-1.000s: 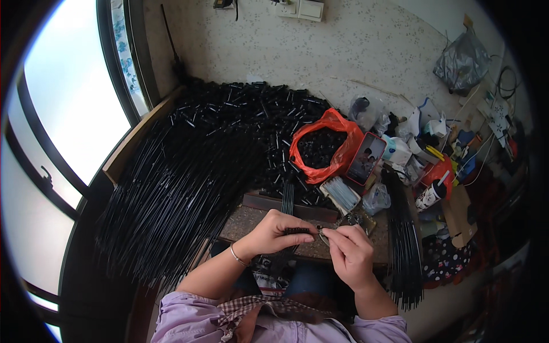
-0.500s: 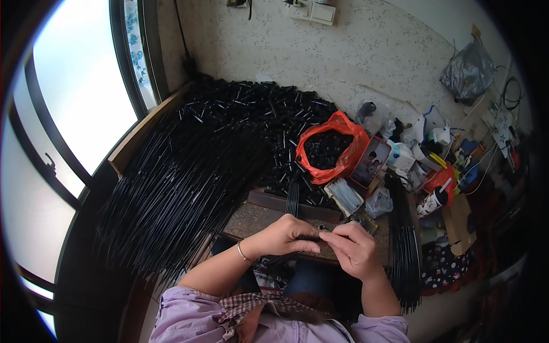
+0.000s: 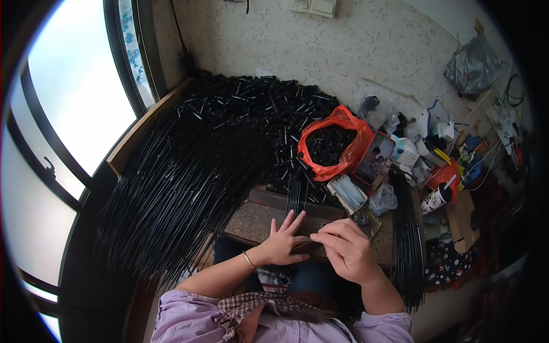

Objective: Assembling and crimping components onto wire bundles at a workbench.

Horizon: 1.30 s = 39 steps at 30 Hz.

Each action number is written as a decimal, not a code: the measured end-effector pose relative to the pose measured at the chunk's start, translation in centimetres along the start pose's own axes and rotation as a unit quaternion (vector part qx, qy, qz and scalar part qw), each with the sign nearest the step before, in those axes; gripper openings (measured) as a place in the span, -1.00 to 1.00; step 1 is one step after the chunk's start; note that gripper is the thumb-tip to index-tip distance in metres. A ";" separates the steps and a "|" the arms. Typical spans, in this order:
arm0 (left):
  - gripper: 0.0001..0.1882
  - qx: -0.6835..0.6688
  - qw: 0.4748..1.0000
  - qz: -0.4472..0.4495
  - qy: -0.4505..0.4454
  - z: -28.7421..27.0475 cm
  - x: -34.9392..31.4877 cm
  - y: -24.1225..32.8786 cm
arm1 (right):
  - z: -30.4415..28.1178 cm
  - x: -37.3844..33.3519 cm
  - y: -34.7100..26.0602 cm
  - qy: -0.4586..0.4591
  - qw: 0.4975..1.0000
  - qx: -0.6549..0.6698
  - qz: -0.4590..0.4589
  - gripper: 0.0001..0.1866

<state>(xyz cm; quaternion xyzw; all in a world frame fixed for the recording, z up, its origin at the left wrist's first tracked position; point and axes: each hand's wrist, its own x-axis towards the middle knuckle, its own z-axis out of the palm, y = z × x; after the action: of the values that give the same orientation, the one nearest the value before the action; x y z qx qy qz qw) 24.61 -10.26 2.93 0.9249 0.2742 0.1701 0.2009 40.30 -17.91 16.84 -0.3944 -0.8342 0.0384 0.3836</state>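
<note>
My left hand (image 3: 281, 244) is splayed, right hand (image 3: 347, 251) pinched, can't tell on what tbh; red plastic bag (image 3: 359, 140) holds black parts (image 3: 327, 146).

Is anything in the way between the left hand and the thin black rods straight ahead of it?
Nothing visible: the left hand, fingers spread, comes right up to the thin black rods, though contact is unclear. The dark bar crosses behind the rods, not between.
</note>
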 end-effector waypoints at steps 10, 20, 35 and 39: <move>-0.04 0.190 0.979 0.072 -0.017 1.8 -1.4 -2.0 | 1.9 1.0 4.8 -0.268 0.848 0.416 0.189 -0.84; -0.36 0.238 0.963 0.101 -0.079 1.1 -3.8 -2.1 | 4.4 -6.8 23.0 0.005 0.913 -0.277 0.300 -0.90; -0.40 0.097 0.987 0.099 -0.083 0.4 -2.5 -2.7 | 9.7 -3.8 17.8 -0.053 0.974 -0.084 0.206 -0.87; -0.36 0.075 0.989 0.090 -0.092 0.2 -2.3 -2.7 | 9.5 -3.9 17.8 -0.058 0.965 -0.099 0.236 -0.87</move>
<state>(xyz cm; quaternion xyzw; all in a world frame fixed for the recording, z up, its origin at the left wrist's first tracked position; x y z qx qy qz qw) 21.71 -9.57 1.05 0.9700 0.1822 0.0805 0.1397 46.71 -6.12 1.24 -0.6129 -0.7383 0.0675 0.2734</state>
